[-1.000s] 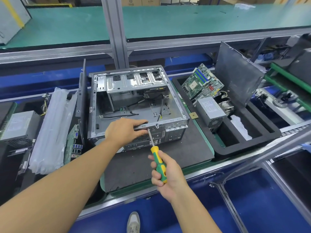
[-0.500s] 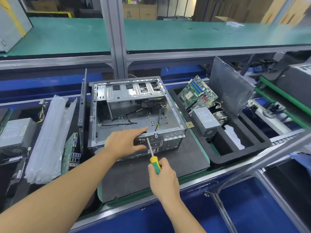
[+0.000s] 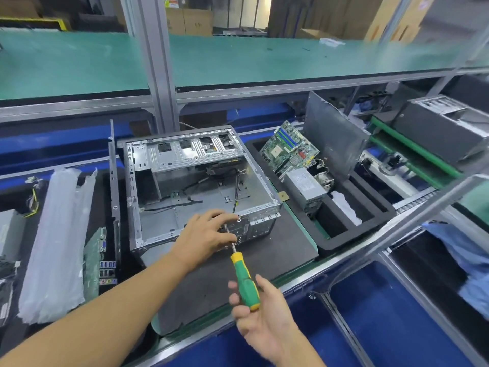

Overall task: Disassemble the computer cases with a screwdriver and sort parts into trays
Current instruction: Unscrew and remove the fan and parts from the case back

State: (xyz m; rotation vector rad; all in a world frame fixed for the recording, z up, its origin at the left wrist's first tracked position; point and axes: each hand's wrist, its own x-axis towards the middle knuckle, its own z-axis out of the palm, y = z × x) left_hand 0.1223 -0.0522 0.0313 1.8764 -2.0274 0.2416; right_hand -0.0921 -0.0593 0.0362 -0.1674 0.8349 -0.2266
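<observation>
No text can be read here: the label on the grey power supply (image 3: 304, 181) in the black tray (image 3: 341, 243) is only a blur, and the sticker on the cardboard box (image 3: 190, 21) (far at the back) is too small.

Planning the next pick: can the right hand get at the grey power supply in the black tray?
Probably, but not straight away. The power supply lies uncovered in the tray, yet the right hand holds the screwdriver and would have to drop it first.
</observation>
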